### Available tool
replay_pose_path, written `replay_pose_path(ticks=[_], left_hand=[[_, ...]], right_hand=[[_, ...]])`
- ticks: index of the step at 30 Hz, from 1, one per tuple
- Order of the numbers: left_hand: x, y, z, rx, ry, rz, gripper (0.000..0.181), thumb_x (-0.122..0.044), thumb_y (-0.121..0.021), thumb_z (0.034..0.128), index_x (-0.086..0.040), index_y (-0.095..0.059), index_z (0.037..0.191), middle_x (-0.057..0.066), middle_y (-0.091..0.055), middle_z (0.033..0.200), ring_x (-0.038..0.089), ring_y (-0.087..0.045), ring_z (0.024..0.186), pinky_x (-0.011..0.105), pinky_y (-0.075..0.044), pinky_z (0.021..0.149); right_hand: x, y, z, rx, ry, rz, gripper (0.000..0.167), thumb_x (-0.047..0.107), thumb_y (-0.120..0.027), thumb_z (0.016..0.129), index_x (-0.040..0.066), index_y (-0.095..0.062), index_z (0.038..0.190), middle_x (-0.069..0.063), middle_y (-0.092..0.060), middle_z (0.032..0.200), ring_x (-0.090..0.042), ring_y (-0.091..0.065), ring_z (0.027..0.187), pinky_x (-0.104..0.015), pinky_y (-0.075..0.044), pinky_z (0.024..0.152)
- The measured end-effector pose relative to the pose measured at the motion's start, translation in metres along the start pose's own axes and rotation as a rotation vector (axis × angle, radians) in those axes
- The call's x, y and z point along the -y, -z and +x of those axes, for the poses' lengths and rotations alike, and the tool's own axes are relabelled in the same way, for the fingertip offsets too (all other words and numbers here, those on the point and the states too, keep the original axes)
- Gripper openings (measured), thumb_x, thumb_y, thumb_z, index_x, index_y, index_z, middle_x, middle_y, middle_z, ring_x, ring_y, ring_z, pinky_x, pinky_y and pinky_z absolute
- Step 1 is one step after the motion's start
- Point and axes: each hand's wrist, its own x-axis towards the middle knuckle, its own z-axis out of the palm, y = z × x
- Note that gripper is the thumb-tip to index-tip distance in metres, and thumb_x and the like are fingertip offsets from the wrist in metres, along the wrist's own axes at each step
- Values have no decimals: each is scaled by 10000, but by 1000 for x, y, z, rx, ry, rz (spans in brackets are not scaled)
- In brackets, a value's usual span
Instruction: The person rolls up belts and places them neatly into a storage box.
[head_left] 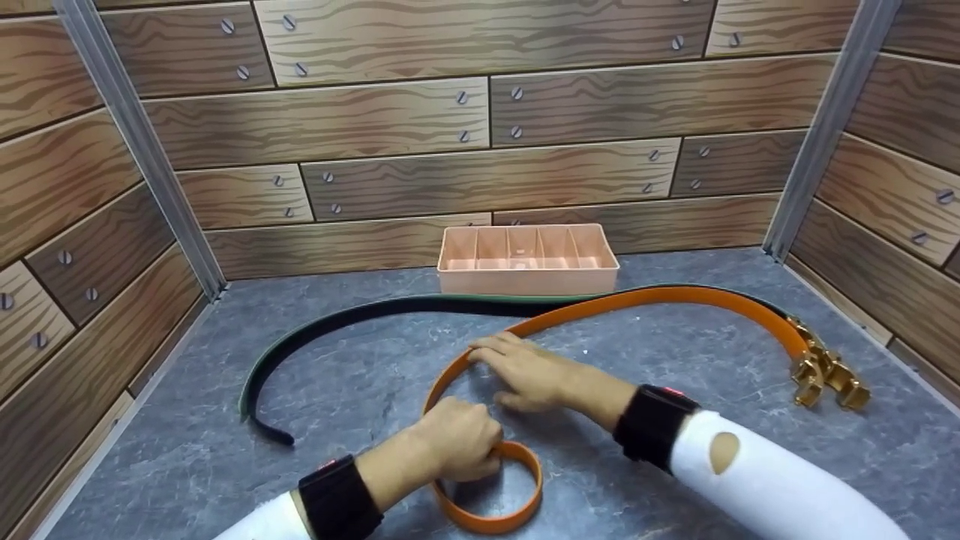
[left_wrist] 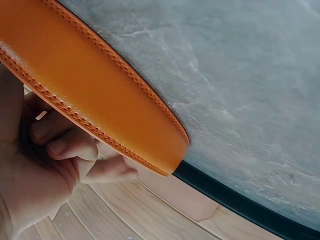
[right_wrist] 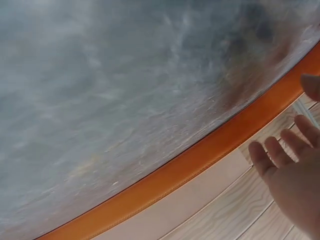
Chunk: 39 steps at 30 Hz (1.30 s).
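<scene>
An orange leather belt (head_left: 705, 297) stands on its edge across the table, its near end bent into a loop below my left hand. Curled fingers of my left hand (head_left: 459, 439) grip the belt where the loop closes; stitched edges show in the left wrist view. My right hand (head_left: 536, 373) is at the belt's middle stretch, fingertips at the strap. In the right wrist view its fingers (right_wrist: 276, 152) are spread loosely beside the strap. Behind lies a black belt with a green edge (head_left: 337, 316), curving left, touched by neither hand. Gold buckles (head_left: 829, 375) lie together at the right.
A pale pink tray (head_left: 529, 282) with several compartments stands at the back of the grey marbled table (head_left: 360, 375), close behind the belts. Wood-patterned walls (head_left: 420, 120) with metal corner posts enclose the back and sides.
</scene>
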Motion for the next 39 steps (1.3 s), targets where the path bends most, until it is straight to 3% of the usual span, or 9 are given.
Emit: replay_pose_path(ticks=[3, 7, 11, 15, 18, 26, 31, 39], left_hand=[[1, -1, -2, -16, 6, -18, 273, -399, -637, 881, -233, -644, 665, -74, -614, 617, 108, -632, 611, 318, -520, 557], [3, -1, -3, 4, 12, -59, 287, -427, -557, 971, -248, -717, 813, -60, -672, 696, 124, -664, 662, 337, -530, 592], [6, 0, -6, 7, -3, -67, 349, -450, -498, 1011, -229, -722, 859, -52, -656, 698, 113, -615, 607, 335, -506, 559], [11, -1, -11, -80, 3, -38, 376, -402, -550, 976, -194, -639, 676, -51, -552, 590, 112, -479, 488, 328, -457, 475], [17, -3, -16, -119, 35, -38, 391, -365, -578, 941, -187, -551, 594, -39, -501, 553, 129, -441, 465, 331, -432, 445], [28, -9, -27, -125, 143, -33, 374, -320, -574, 921, -168, -520, 583, -7, -516, 565, 167, -495, 483, 354, -457, 452], [34, -11, -31, -91, 226, -72, 357, -307, -571, 918, -153, -537, 597, 2, -509, 571, 184, -502, 490, 366, -482, 474], [45, -16, -39, -114, 317, -84, 344, -297, -604, 893, -155, -520, 591, 8, -516, 574, 210, -538, 510, 387, -498, 482]], right_hand=[[-2, -1, 10, 49, 6, -4, 665, 252, -690, 918, 121, -395, 1500, -75, -364, 1593, -295, -308, 1479, -508, -278, 1182], [-5, -3, 21, 23, 8, 31, 553, 281, -664, 942, 138, -466, 1439, -72, -485, 1499, -272, -386, 1436, -523, -290, 1148], [-9, -5, 26, -41, 31, 44, 274, 225, -666, 943, 146, -567, 1186, -44, -652, 1147, -205, -609, 1103, -414, -436, 985], [-12, -4, 24, -67, 74, 9, 157, 119, -699, 902, 152, -560, 966, 12, -611, 835, -127, -579, 765, -293, -493, 702], [-12, -2, 21, -63, 85, 1, 176, 73, -721, 869, 152, -575, 927, 12, -626, 809, -114, -584, 743, -267, -495, 661], [-10, -1, 16, -21, 56, 22, 181, 78, -769, 820, 148, -625, 906, -23, -695, 844, -137, -642, 753, -263, -524, 660], [-11, 0, 11, 0, 18, 9, 158, 156, -782, 823, 161, -630, 864, 3, -672, 788, -112, -601, 697, -255, -491, 623], [-17, 0, -2, -3, -29, -58, 189, 312, -759, 855, 176, -638, 804, 28, -661, 722, -112, -585, 643, -287, -488, 599]])
